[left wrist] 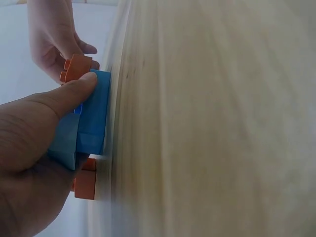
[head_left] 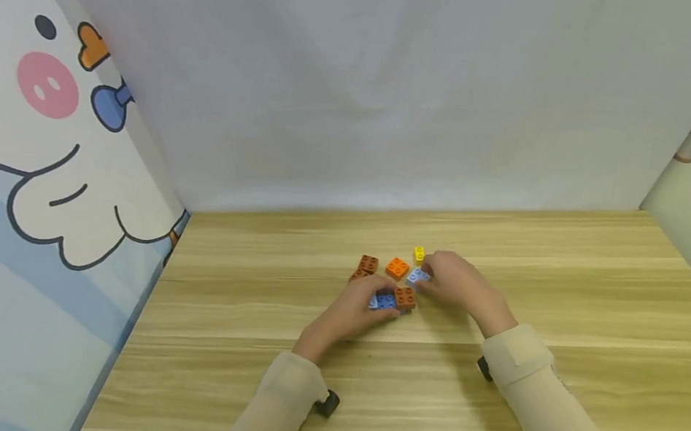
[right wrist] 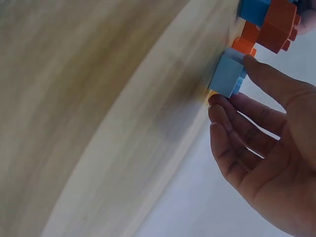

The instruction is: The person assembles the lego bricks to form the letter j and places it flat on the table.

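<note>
My left hand [head_left: 348,312] grips a toy building-brick stack, its thumb pressed along the blue brick [left wrist: 96,118] in the left wrist view. A light blue brick [left wrist: 64,138] is next to the blue one, partly hidden by the hand. A brown brick [head_left: 405,297] sits on the stack's right end. To the right, my right hand [head_left: 460,285] pinches a separate light blue brick [right wrist: 227,76] between thumb and fingers, low over the tabletop. Its other fingers are loosely bent.
Behind the hands lie an orange brick [head_left: 397,268] and a small yellow brick [head_left: 419,254]. Brown bricks [head_left: 368,263] lie just beyond the left hand. The wood-grain table [head_left: 411,409] meets a pale cloth backdrop [head_left: 368,101] at its far edge.
</note>
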A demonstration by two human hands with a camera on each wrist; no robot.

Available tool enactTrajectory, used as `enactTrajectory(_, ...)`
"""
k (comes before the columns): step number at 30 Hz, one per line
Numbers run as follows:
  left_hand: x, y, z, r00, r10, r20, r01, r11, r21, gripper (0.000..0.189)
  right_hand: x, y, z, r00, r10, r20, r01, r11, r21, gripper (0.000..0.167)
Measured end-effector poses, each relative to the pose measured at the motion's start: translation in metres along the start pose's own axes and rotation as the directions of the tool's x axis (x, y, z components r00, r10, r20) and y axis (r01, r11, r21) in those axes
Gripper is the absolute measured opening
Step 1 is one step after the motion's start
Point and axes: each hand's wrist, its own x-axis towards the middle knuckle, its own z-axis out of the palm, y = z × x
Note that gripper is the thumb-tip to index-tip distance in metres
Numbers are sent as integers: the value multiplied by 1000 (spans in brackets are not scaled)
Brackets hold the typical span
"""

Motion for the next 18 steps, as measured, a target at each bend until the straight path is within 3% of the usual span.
enactTrajectory(7,1,-5,3,1000,11,5,-11,1000,-13,43,0,4,3,1000,-15,-2,15,999,33,25)
enactTrajectory(18,1,-7,3,1000,8,18,-7,999,-34,43,-9,5,-1,999,-48,5,48,998,33,33)
